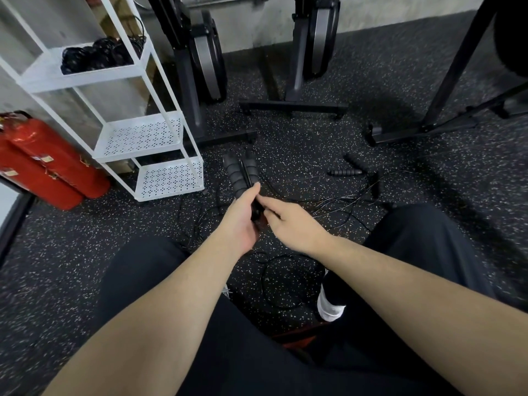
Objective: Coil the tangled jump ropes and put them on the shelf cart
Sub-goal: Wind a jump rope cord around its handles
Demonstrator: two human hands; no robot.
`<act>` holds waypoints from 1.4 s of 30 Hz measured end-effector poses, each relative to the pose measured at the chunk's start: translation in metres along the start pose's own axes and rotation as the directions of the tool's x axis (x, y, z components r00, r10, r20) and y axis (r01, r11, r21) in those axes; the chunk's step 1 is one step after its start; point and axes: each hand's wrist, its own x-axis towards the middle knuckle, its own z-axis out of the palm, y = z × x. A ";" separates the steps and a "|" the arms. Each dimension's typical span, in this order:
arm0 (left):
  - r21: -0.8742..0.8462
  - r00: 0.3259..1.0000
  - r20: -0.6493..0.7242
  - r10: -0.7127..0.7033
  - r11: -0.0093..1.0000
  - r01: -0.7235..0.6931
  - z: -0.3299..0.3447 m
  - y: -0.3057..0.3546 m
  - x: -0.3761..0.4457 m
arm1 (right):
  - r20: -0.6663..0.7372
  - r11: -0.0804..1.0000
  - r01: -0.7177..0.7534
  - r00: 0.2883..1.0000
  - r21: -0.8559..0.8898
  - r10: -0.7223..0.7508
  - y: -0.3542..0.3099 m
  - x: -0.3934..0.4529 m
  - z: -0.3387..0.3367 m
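Black foam handles (241, 174) stick out past the left hand (240, 221), which grips their near ends as a side-by-side pair, long axis running away from the person toward the shelf cart (160, 144). The right hand (291, 224) is up against the left, its fingers pinching the thin cord at the base of the handles (how much is wound there is hidden between the hands). Loose cord (337, 204) trails rightward over the speckled rubber floor (285, 144) to a second pair of handles (347, 170) lying well apart on the right, nearer the right hand; another loop (281, 277) lies between the person's knees. My judgement is that winding pulls the slack from the right. Coiled ropes (97, 54) already sit on the cart's top shelf, up and to the left; rowing machine feet (291, 105) stand beyond, red fire extinguishers (48, 164) left of the cart.
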 end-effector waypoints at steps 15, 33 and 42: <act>0.374 0.951 0.307 -0.038 0.924 -0.084 -0.032 0.042 -0.018 | 0.415 0.971 -0.219 0.895 0.093 0.162 0.035 0.007 -0.069; 0.344 0.982 0.180 0.062 0.931 -0.122 -0.024 0.029 -0.011 | 0.304 0.953 -0.303 0.909 0.009 0.286 0.033 0.009 -0.083; -0.255 0.998 0.055 0.012 0.967 0.003 -0.036 0.031 0.010 | 0.391 0.961 -0.012 0.912 -0.275 0.123 -0.001 0.002 -0.060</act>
